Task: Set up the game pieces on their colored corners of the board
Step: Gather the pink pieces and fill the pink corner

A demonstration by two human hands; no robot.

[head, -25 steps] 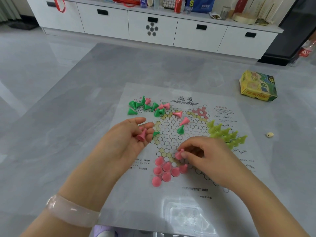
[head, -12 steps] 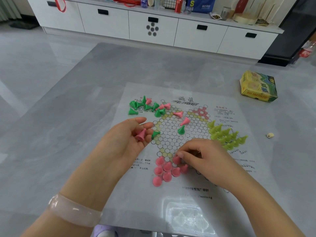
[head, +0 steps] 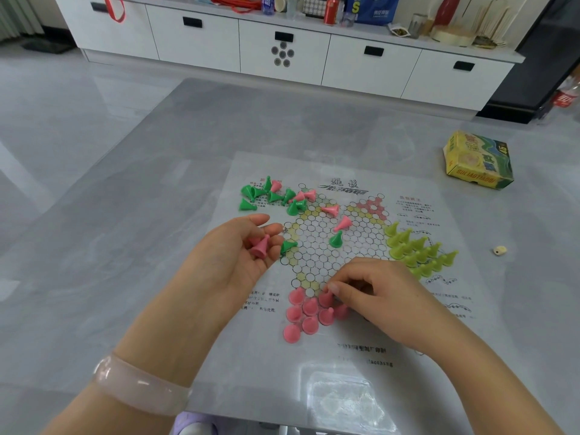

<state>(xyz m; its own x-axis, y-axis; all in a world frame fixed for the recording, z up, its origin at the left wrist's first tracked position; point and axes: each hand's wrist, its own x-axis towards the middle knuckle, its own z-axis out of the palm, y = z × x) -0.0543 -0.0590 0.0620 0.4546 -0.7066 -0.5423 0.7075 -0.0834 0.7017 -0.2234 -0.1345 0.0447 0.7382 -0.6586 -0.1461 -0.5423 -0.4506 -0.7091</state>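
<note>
Hands of a person work over a board (head: pixel 342 356) printed with a star of circles, lying on a grey table (head: pixel 125 246). The left hand (head: pixel 233 262), palm up, cradles pink pieces (head: pixel 261 245) in curled fingers. The right hand (head: pixel 373 296) pinches a pink piece (head: pixel 325 298) at the near pink cluster (head: pixel 303 318), covering part of that corner. Yellow-green pieces (head: pixel 419 251) stand grouped at the right corner. Green and pink pieces (head: pixel 276 196) lie mixed at the far left; three more (head: pixel 335 226) lie mid-board. A yellow box (head: pixel 478 161) and a small pale object (head: pixel 499 250) sit to the right.
</note>
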